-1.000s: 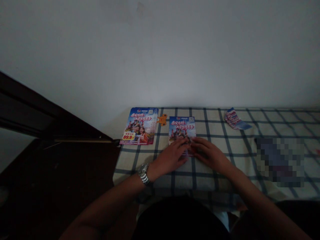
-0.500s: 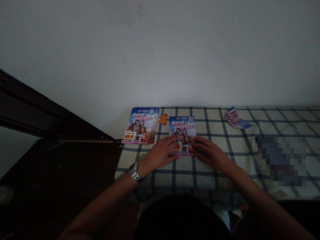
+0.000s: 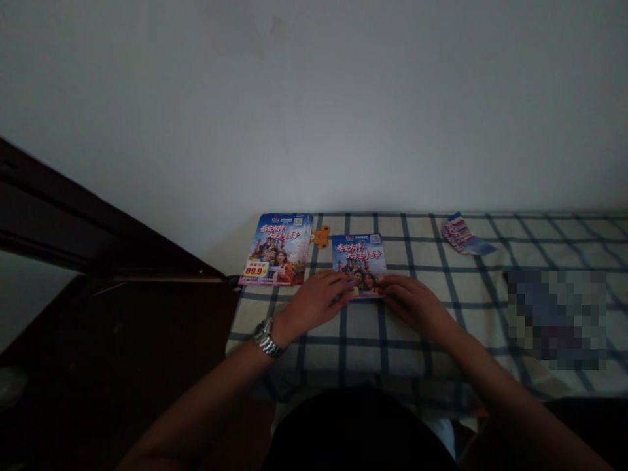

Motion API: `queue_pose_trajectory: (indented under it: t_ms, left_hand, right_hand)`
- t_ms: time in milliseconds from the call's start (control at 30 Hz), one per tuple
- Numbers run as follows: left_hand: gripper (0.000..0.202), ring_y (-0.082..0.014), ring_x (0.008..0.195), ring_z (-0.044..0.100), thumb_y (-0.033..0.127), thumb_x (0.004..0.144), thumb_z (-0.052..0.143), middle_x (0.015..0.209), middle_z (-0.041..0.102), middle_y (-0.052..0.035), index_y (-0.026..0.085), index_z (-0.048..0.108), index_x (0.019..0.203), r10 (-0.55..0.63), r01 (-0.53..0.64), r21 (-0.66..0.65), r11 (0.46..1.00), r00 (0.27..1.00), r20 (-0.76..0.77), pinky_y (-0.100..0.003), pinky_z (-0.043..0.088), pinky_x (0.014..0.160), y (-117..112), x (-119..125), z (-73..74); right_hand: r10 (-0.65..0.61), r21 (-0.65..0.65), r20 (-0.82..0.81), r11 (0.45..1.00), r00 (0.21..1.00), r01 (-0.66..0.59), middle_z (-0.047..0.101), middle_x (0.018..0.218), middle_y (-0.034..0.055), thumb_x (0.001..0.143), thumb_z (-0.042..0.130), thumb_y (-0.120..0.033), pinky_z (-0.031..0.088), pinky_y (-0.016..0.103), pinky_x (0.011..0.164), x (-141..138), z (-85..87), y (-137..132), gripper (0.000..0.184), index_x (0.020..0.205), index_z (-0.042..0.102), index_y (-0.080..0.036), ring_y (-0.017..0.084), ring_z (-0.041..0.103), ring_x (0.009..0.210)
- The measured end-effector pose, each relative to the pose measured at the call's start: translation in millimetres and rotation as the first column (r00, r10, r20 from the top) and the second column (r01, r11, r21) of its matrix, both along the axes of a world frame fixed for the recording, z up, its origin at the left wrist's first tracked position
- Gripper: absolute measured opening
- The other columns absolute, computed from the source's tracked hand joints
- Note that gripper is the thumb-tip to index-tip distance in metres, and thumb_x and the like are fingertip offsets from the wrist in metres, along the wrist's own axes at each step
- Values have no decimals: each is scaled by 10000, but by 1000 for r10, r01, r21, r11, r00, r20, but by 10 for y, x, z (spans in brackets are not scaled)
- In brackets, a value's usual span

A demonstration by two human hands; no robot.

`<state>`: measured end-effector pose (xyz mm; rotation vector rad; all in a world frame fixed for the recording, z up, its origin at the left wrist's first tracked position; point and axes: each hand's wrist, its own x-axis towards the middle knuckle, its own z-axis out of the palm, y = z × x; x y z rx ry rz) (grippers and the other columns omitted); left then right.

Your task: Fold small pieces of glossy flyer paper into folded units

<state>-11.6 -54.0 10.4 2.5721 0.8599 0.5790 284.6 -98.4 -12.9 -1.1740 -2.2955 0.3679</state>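
Observation:
A single blue leaflet with red lettering lies on the checked cloth in front of me. My left hand, with a metal watch at the wrist, grips its lower left corner with curled fingers. At the lower right corner my right hand holds the same sheet between its fingers. The leaflet's bottom edge looks lifted or folded up, so it shows shorter.
A stack of the same leaflets lies to the left at the table's edge. A small orange object sits between stack and sheet. Folded leaflets lie far right by the wall. A blurred dark patch is at right. Dark floor lies left.
Both hands slid down and apart from the leaflet's middle to its lower corners. The bottom edge has since come up, hiding the lower strip.

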Motion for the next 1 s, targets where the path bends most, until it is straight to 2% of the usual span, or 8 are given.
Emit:
queue_pose_trajectory:
  t_ms: [133,233,367,467,567,733,833,1000]
  left_hand:
    - [392,-256,1281,626,484,995,638,1365,665,-63,274,626,1325,68,-67,-53,996,998,20,-462,530,1084,33,-39,11]
    - [363,-230,1166,683,432,1011,620,1327,674,-63,265,608,1333,130,-126,-114,985,991,26,-399,576,986,105,-30,3]
    - [325,-197,894,715,377,1005,614,1129,732,-50,243,623,1301,237,-228,-143,963,970,50,-365,592,856,259,42,19]
    - [344,-209,860,715,369,1002,611,1047,741,-50,232,619,1317,256,-247,-160,956,966,38,-367,581,839,388,91,18]
    - [355,-234,889,713,379,1000,614,1042,739,-54,226,611,1320,273,-269,-162,949,962,2,-378,567,841,490,120,-9]
    - [318,-240,967,702,326,1012,593,1093,719,-62,215,604,1311,245,-244,-132,961,970,-10,-385,558,901,540,169,-11]
    - [299,-246,1060,677,299,1009,591,1196,671,-72,220,602,1298,229,-229,-65,971,973,-18,-410,549,969,536,200,9]
    - [352,-272,1249,593,293,981,639,1367,582,-95,204,584,1317,213,-213,28,977,977,1,-456,494,1107,612,243,13]
  right_hand:
    - [-84,-38,7,996,996,84,756,1170,87,1040,542,-298,607,485,896,-36,82,42,157,1144,656,-270,283,729,1049]
    - [-160,-69,9,985,987,160,763,1074,78,1044,530,-350,599,420,787,-58,122,105,163,1116,651,-267,267,741,936]
    - [-266,-85,-36,961,963,262,759,971,63,1037,520,-377,575,373,710,-90,105,258,169,1057,638,-257,245,731,833]
    - [-299,-84,-22,951,954,296,746,912,55,1025,538,-387,555,354,659,-105,81,400,168,1049,636,-253,230,702,759]
    - [-288,-14,-21,958,958,287,735,994,75,1008,560,-356,571,375,734,-110,91,535,144,1049,655,-255,241,699,838]
    - [-244,3,-13,970,970,244,687,1310,123,985,586,-305,558,489,986,-99,114,708,107,961,661,-232,308,665,1170]
    - [-216,-28,11,976,976,216,656,1407,122,980,582,-275,557,503,1010,-86,79,778,87,977,656,-229,306,660,1210]
    - [-191,-21,60,981,980,193,666,1402,131,982,583,-269,559,515,1009,-82,46,841,76,988,642,-220,315,666,1200]
